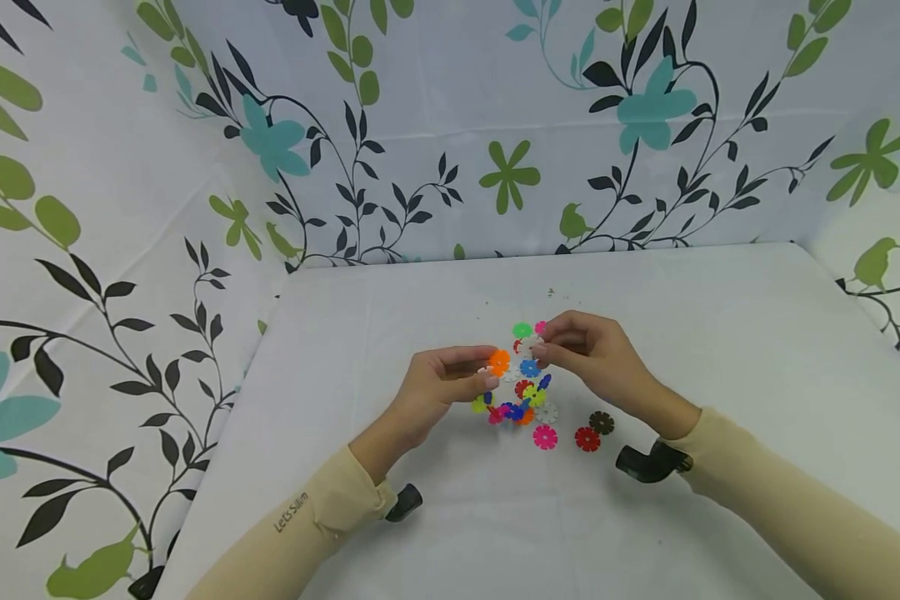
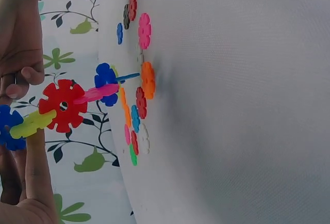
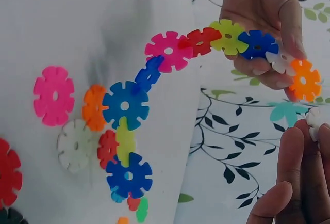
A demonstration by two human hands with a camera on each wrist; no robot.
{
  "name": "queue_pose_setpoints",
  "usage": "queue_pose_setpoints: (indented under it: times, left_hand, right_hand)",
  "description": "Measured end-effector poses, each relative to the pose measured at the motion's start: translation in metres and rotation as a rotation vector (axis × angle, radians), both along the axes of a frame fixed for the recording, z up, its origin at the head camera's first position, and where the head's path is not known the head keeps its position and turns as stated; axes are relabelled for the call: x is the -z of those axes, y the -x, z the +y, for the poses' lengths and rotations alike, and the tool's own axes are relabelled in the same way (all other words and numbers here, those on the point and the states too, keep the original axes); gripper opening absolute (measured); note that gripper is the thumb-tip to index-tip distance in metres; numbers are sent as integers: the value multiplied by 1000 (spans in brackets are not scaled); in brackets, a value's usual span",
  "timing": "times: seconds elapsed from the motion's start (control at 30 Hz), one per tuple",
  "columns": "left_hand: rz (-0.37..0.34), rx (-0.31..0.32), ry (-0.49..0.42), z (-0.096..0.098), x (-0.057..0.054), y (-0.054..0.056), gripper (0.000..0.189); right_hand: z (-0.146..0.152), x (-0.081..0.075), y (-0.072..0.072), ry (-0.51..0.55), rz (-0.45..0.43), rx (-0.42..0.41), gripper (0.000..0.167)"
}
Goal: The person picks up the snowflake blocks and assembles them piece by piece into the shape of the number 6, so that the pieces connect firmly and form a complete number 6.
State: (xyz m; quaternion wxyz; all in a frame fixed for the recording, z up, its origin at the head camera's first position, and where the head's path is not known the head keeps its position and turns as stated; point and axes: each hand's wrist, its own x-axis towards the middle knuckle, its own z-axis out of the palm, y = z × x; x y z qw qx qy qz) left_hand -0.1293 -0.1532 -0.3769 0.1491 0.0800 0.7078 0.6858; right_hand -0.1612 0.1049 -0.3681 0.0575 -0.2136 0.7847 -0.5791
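Note:
My left hand (image 1: 450,383) pinches one end of a chain of interlocking plastic flower discs, close to an orange disc (image 3: 305,81) at its tip. From there the chain hangs in a curve through white, blue, yellow, red and pink (image 3: 168,52) discs, down to a blue disc (image 3: 129,175). Between the thumb and fingertips of my right hand (image 1: 596,358) is a single white flower disc (image 3: 313,123). It is held a short way from the orange disc, with a gap between them in the right wrist view.
Loose flower discs lie on the white tabletop: a pink disc (image 1: 545,437), a red disc (image 1: 587,439) overlapping a dark disc (image 1: 602,422), and a green disc (image 1: 522,330) farther back among several others. A patterned cloth (image 1: 420,125) hangs behind the table.

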Motion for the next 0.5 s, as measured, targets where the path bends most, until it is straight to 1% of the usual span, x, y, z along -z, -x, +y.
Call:
queue_pose_setpoints:
  times: [0.3,0.5]
  left_hand:
    - [2,16,14,-1,0,1,37]
    - [-2,32,7,-2,0,0,37]
  right_hand:
    - [-9,-4,-3,48,-49,6,23]
    - [-14,-4,-5,55,-61,17,23]
